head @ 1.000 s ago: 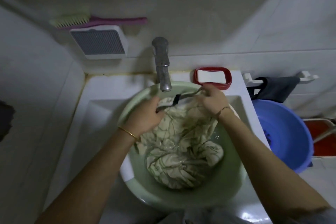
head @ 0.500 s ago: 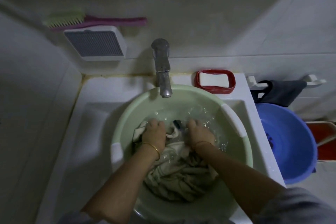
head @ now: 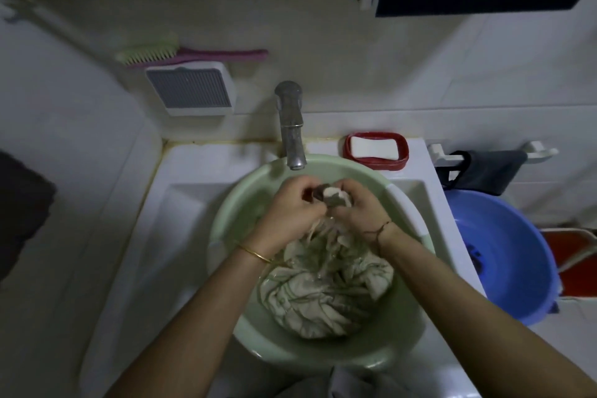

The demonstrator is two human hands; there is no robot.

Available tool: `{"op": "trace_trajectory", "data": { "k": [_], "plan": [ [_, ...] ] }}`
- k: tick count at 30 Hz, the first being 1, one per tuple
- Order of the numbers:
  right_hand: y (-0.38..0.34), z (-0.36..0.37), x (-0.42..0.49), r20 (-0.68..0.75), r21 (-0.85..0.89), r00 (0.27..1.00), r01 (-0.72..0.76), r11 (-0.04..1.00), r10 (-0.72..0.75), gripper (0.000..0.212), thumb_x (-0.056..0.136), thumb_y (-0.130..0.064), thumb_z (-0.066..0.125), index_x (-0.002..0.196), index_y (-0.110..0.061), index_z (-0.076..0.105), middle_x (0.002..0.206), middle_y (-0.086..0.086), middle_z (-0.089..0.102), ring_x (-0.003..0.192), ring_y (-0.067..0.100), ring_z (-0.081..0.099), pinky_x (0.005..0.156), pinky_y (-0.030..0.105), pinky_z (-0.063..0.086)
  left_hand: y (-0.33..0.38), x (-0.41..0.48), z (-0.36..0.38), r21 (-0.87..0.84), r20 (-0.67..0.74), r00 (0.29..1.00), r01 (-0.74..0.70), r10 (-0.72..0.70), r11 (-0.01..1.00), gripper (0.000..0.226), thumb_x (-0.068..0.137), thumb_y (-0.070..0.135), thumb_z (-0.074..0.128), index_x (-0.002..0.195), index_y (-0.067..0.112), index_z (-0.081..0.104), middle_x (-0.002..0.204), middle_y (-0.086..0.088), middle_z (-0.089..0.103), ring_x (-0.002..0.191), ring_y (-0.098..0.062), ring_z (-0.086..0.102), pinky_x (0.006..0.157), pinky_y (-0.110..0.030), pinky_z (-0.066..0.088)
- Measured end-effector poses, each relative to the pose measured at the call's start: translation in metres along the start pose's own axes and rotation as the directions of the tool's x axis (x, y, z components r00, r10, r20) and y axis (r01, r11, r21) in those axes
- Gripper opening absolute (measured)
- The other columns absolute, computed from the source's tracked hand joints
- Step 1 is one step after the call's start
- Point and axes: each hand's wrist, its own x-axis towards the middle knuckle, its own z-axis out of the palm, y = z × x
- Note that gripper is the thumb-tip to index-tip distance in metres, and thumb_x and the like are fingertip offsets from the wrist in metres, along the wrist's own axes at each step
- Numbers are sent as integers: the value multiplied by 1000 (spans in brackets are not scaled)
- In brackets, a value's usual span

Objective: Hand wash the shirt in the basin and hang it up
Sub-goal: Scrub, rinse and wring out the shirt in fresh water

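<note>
The pink-handled brush (head: 193, 55) is lying on top of the white vented box (head: 190, 89) on the wall, left of the faucet (head: 290, 126). The white sink (head: 181, 203) is holding the green basin (head: 226, 213), which is sitting under the faucet spout.

The left hand (head: 287, 210), wearing a gold bangle (head: 255, 255) at the wrist, is gripping a bunched part of the shirt (head: 323, 294) with curled fingers. The right hand (head: 358, 210), wearing a dark thread band (head: 378, 229) at the wrist, is gripping the same bunch just beside it, fingers also curled. The 2 hands are working close together above the far half of the basin, with a dark trim piece of the fabric showing between them.

The rest of the shirt, pale with a green line pattern, is hanging from the hands and lying wet in the bottom of the basin.

Right of the faucet, a red soap dish (head: 347, 152) carrying 1 white bar (head: 374, 147) is standing on the sink rim. Further right, a dark cloth (head: 484, 171) is hanging on a white wall rail above a blue tub (head: 510, 252).
</note>
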Motion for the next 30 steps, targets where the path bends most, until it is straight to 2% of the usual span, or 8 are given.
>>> {"op": "trace_trajectory", "data": {
  "k": [3, 7, 11, 16, 19, 21, 25, 30],
  "plan": [
    [-31, -8, -2, -75, 328, 994, -54, 943, 83, 25, 80, -14, 73, 101, -5, 63, 89, 11, 67, 85, 25, 63, 90, 46, 51, -5, -8, -7, -400, -87, 975, 154, -204, 904, 22, 77, 7, 51, 96, 16, 56, 96, -5, 57, 89, -15, 53, 71, -23, 42],
    [-81, -13, -6, 35, 706, 969, -198, 679, 246, 5, 90, -11, 59, 89, -7, 62, 77, 10, 64, 67, 23, 64, 71, 36, 56, -48, -24, -9, -55, 211, 928, 325, -307, 944, 92, 59, 9, 59, 145, 10, 27, 137, -8, 41, 111, -18, 46, 78, -22, 44],
    [-123, -18, -12, 225, 828, 923, -350, 439, 311, 27, 95, -26, 49, 79, -8, 62, 74, 8, 64, 65, 21, 63, 63, 32, 55, -72, -41, 11, 330, 347, 913, 94, -214, 939, 133, 51, 39, 90, 148, 23, 1, 148, 9, 20, 136, -7, 22, 113, -20, 21],
    [-157, -21, -26, 275, 889, 938, -331, 317, 210, 42, 96, -26, 46, 67, -1, 64, 67, 10, 66, 65, 24, 63, 68, 36, 50, -32, -37, 35, 90, 27, 999, 31, -34, 995, 70, 57, 13, 88, 111, 23, 45, 104, 24, 50, 89, 23, 48, 78, 0, 37],
    [-165, -36, -30, 224, 926, 958, -267, 268, 180, 29, 96, -29, 44, 92, -6, 62, 112, 4, 68, 107, 21, 64, 82, 38, 52, -11, -37, 27, 4, -100, 993, 60, -59, 998, 48, 84, -12, 58, 127, 1, 44, 113, 1, 54, 99, -2, 50, 86, -5, 40],
    [-156, -51, -29, 152, 933, 964, -213, 292, 217, 31, 95, -30, 45, 110, -8, 62, 124, 9, 62, 116, 27, 56, 78, 42, 48, -11, -39, 16, -24, -148, 978, 143, -145, 989, 46, 88, -15, 45, 131, 0, 41, 115, -9, 54, 111, -19, 53, 79, -11, 39],
    [-105, -58, -25, 61, 867, 948, -205, 455, 313, 19, 92, -23, 50, 88, -8, 61, 87, 11, 66, 84, 26, 64, 75, 40, 53, -27, -22, -12, 134, -201, 971, 157, -129, 978, 37, 85, 15, 56, 121, 19, 47, 107, -5, 62, 106, -29, 60, 86, -27, 47],
    [-31, -31, -14, -324, 363, 903, -158, 918, 284, 13, 85, -9, 63, 98, -10, 63, 87, 11, 67, 83, 26, 64, 84, 40, 53, -36, -10, -9, 556, 36, 999, -29, 11, 830, 50, 73, 20, 66, 118, 19, 44, 112, -6, 61, 100, -25, 60, 86, -27, 47]
  ]
}}
